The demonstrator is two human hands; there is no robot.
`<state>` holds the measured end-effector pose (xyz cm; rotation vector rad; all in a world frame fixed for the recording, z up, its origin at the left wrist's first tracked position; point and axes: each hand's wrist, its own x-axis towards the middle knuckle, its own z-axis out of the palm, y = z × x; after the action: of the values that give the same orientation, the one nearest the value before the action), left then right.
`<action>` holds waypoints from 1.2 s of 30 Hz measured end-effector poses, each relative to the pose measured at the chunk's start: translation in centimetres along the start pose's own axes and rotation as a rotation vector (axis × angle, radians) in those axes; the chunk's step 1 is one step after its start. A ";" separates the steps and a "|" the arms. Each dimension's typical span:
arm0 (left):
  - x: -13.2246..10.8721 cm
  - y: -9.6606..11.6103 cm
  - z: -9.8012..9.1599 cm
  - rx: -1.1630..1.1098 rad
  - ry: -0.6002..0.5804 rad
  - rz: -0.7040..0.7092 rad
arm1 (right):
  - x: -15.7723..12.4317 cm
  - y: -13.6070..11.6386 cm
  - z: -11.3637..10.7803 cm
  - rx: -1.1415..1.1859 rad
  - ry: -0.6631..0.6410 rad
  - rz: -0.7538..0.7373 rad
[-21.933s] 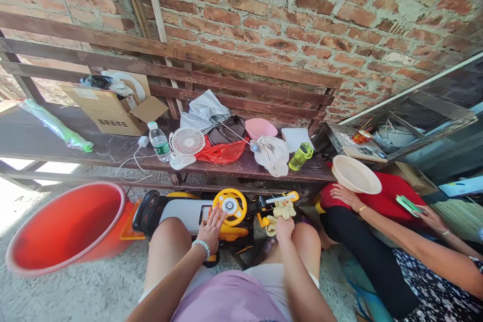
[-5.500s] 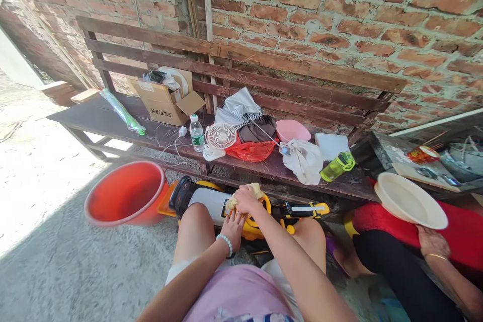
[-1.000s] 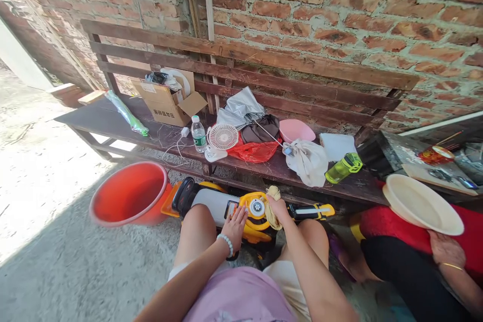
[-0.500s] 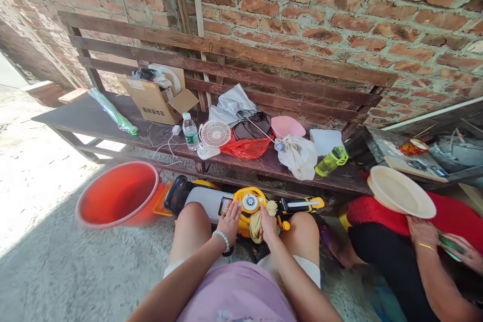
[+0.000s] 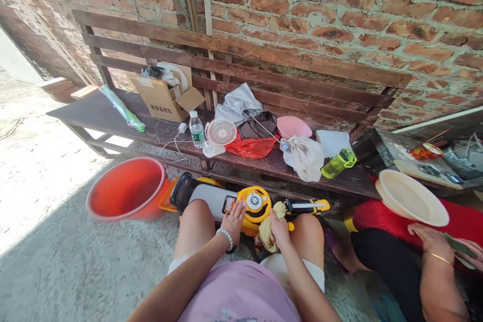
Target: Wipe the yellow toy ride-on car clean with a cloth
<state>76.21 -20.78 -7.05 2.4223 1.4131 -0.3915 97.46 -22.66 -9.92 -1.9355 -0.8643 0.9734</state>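
Observation:
Between my knees stands a yellow, white and black toy ride-on vehicle (image 5: 211,201) with a yellow steering wheel (image 5: 256,203). My left hand (image 5: 233,221) lies with its fingers stretched out against the left side of the wheel. In my right hand (image 5: 279,229) is a bunched yellowish cloth (image 5: 267,235), held by the wheel's lower right side. Part of the cloth hangs below the fingers. A black and yellow piece with a white strip (image 5: 307,206) reaches out to the right of the wheel.
A red tub (image 5: 126,188) stands on the concrete at left. The wooden bench (image 5: 181,136) ahead bears a cardboard box (image 5: 160,98), water bottle (image 5: 196,130), small fan (image 5: 221,133), bags and green bottle (image 5: 338,163). At right, a co-worker's hand (image 5: 433,241) is near a cream basin (image 5: 413,198).
My right hand and the cloth have shifted slightly down, away from the wheel's rim. The left hand stays at the wheel. The whole view has moved a little.

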 end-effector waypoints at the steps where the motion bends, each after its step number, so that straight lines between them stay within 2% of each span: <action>1: 0.0 0.0 0.0 0.009 -0.005 -0.002 | 0.8 -0.9 -0.5 -0.078 0.021 -0.026; 3: 0.0 0.1 0.1 0.012 -0.006 -0.004 | 2.3 -3.0 -1.0 -0.267 0.026 -0.074; 5: 0.0 0.1 0.1 0.011 -0.003 -0.004 | 3.3 -5.5 -0.5 -0.489 -0.016 -0.113; 7: 0.0 0.2 0.0 0.023 -0.002 -0.002 | 3.8 -7.9 0.8 -0.741 -0.090 -0.183; 10: -0.2 0.3 -0.5 0.037 -0.016 -0.009 | 3.5 -10.5 3.7 -0.980 -0.287 -0.354; 12: -0.5 0.4 -0.9 0.016 -0.043 -0.013 | 2.7 -11.1 5.6 -1.028 -0.439 -0.481; 15: -0.9 0.4 -1.6 -0.038 -0.084 0.001 | 1.4 -10.8 7.7 -0.974 -0.664 -0.669; 18: -1.1 0.3 -2.1 -0.052 -0.120 0.009 | 0.7 -10.1 8.4 -0.891 -0.777 -0.787; 24: -0.4 -0.2 -2.0 -0.013 -0.091 -0.011 | 2.8 -10.3 7.1 -0.803 -0.739 -0.788; 28: -0.1 -0.4 -1.3 0.016 -0.083 -0.031 | 4.9 -11.0 6.2 -0.863 -0.617 -0.758; 30: 0.0 -0.5 -1.2 0.022 -0.102 -0.030 | 5.9 -11.0 5.4 -0.898 -0.503 -0.687; 33: -0.1 -0.4 -1.5 0.039 -0.134 -0.028 | 7.1 -10.4 3.4 -0.910 -0.334 -0.498; 36: -0.1 -0.1 -1.6 0.043 -0.149 -0.034 | 6.7 -8.5 1.2 -0.859 -0.239 -0.309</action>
<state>76.18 -20.16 -5.51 2.3506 1.3960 -0.6032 97.79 -12.84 -5.17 -2.2720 -1.8883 0.6995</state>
